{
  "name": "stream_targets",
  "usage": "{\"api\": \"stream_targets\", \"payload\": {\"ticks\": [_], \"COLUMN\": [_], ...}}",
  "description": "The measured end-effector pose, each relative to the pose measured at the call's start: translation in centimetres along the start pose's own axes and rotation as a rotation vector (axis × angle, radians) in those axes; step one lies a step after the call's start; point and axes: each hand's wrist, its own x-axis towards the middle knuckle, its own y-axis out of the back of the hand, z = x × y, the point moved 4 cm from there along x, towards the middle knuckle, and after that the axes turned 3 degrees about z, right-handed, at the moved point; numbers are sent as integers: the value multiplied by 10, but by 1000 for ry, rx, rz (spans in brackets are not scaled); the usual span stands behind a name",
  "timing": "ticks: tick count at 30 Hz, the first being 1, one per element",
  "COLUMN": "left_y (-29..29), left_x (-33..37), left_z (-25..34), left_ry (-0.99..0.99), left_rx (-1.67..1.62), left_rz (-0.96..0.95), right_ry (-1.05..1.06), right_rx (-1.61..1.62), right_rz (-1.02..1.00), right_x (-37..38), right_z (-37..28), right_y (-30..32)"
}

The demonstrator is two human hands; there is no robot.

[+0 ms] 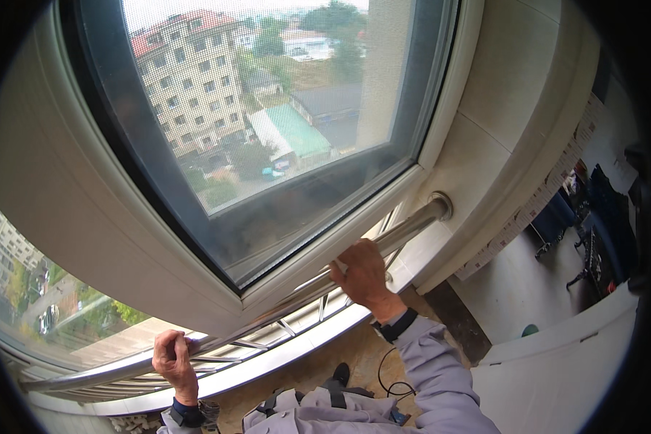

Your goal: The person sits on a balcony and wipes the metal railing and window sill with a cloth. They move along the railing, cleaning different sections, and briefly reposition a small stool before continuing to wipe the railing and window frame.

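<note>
A stainless steel handrail (412, 226) runs below a large white-framed window sash (152, 210) with glass and a mesh screen, whose lower corner points toward me. My left hand (175, 365) has its fingers curled over the rail, left of that corner. Farther right, my right hand (367, 278) is bent round the same rail, close under the sash's bottom edge; its palm side is hidden. Dark bands circle both wrists, below grey sleeves.
Thin metal bars (267, 340) stand under the handrail, along a white ledge (239, 371). A black cable (394, 383) lies on the brown floor by my shoe (341, 374). Dark blue chairs (557, 217) are at the right, beyond a tiled wall (510, 87). Outside are buildings.
</note>
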Motion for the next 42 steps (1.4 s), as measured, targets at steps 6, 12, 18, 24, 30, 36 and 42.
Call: {"api": "stream_targets", "payload": {"ticks": [6, 12, 18, 24, 30, 36, 42], "left_y": [6, 11, 20, 23, 24, 24, 29], "left_x": [-1, -1, -3, 0, -1, 1, -3], "left_z": [1, -9, -26, -40, -42, -48, -53], "left_ry": [98, 94, 134, 89, 92, -58, 0], "left_rx": [-119, -167, -98, -44, 89, 121, 150], "left_rz": [-67, -103, -110, -73, -26, -9, 31], "right_ry": [86, 237, -741, -903, -1003, -954, -538], "right_rx": [178, 580, 276, -190, -344, -189, -263], "right_rz": [-58, -128, 280, 495, 214, 55, 460], "right_x": [-21, -65, -94, -101, -68, -92, -46], "right_z": [-121, -209, -15, 133, 194, 171, 161], "right_y": [-39, -28, 77, 155, 56, 30, 129]}}
